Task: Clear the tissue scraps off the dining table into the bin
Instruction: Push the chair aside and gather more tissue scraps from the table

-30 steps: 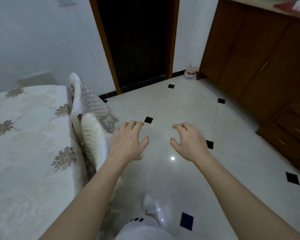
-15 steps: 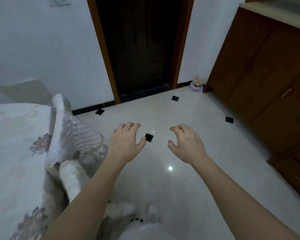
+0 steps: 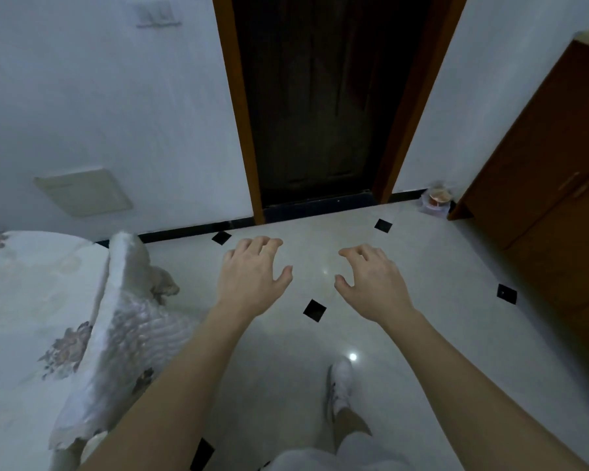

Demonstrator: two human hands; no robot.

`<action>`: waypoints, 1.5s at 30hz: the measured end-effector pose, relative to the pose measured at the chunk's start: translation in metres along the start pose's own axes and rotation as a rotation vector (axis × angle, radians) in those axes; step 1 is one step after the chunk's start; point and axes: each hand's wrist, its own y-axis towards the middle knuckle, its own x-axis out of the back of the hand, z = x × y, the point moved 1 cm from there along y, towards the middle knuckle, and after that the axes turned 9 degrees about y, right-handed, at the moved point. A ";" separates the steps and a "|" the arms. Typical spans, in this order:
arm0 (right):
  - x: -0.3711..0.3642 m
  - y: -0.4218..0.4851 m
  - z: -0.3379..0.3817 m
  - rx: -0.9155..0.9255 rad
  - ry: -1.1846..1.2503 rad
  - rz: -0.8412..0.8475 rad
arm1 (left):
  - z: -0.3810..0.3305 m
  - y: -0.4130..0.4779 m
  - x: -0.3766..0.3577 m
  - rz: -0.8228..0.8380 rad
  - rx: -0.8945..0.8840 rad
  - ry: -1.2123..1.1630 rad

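Observation:
My left hand [image 3: 252,277] and my right hand [image 3: 371,283] are stretched out in front of me over the floor, palms down, fingers spread and slightly curled, holding nothing. The dining table [image 3: 21,300] with a flowered cloth lies at the left edge of the view. No tissue scraps and no bin are in view.
A chair [image 3: 126,321] with a quilted white cover stands against the table's right side. A dark doorway [image 3: 313,103] lies straight ahead. A brown wooden cabinet [image 3: 551,164] runs along the right wall, with a small container [image 3: 437,198] on the floor by its corner. My white shoe [image 3: 340,382] steps on pale tiles.
The view has moved forward and turned toward the doorway, with the table and chair sliding left. Both hands stay empty and spread; my foot has stepped forward.

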 end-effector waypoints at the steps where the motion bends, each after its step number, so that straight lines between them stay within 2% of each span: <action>1: -0.003 0.018 -0.005 0.005 0.005 0.013 | 0.002 0.014 -0.005 0.004 0.007 0.013; 13: -0.014 0.277 -0.051 0.194 0.045 0.130 | 0.033 0.224 -0.042 0.052 0.208 0.058; 20: -0.037 0.394 -0.018 0.390 0.082 0.241 | 0.094 0.268 -0.042 0.011 0.448 0.116; 24: -0.070 0.436 0.018 0.507 0.097 0.304 | 0.132 0.269 -0.048 0.064 0.593 0.143; 32: -0.135 0.516 0.111 0.686 0.105 0.388 | 0.228 0.266 -0.056 0.036 0.814 0.184; 45: -0.235 0.676 0.335 0.887 0.106 0.371 | 0.481 0.321 -0.059 -0.039 0.991 0.174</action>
